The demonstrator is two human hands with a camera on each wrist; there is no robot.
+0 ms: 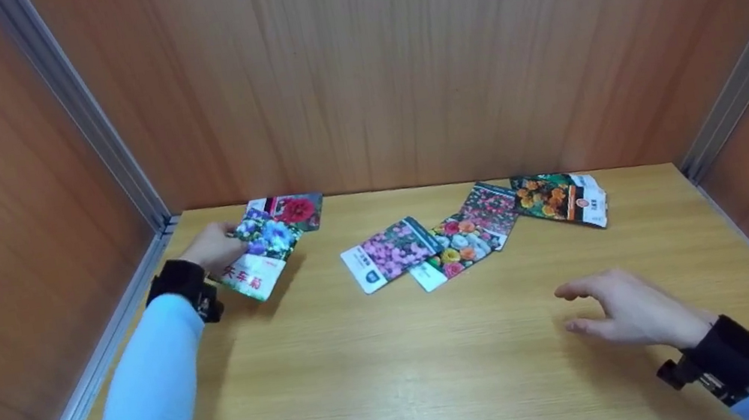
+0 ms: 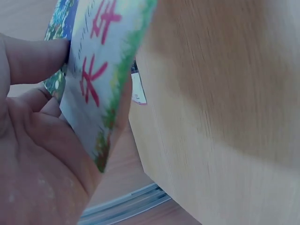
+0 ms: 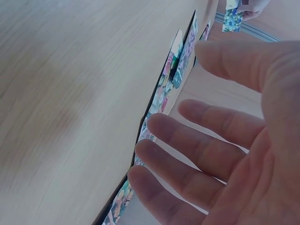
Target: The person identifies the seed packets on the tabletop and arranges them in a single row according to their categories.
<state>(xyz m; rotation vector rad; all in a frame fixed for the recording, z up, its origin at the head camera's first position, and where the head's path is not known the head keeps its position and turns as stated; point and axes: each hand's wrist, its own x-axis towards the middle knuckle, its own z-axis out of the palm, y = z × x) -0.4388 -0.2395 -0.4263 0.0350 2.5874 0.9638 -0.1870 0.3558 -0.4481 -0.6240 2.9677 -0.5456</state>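
At the table's back left, my left hand [image 1: 215, 247] pinches a seed packet [image 1: 266, 242] with blue flowers and red characters on white. The thumb [image 2: 37, 60] lies over the packet's face in the left wrist view, with the other fingers behind it. This packet is raised and casts a shadow on the table. Behind it lies a packet with a red flower [image 1: 300, 210], partly covered in the head view. My right hand [image 1: 627, 308] hovers over the right side of the table with loosely bent fingers and holds nothing.
Mid-table, a pink-flower packet [image 1: 393, 251] overlaps a mixed-colour flower packet [image 1: 461, 247], which overlaps a small red-flower packet [image 1: 490, 209]. Orange-flower packets [image 1: 559, 200] lie at the back right, apparently stacked. Wooden panels [image 1: 395, 62] with metal corner strips enclose the table [image 1: 386, 368] on three sides.
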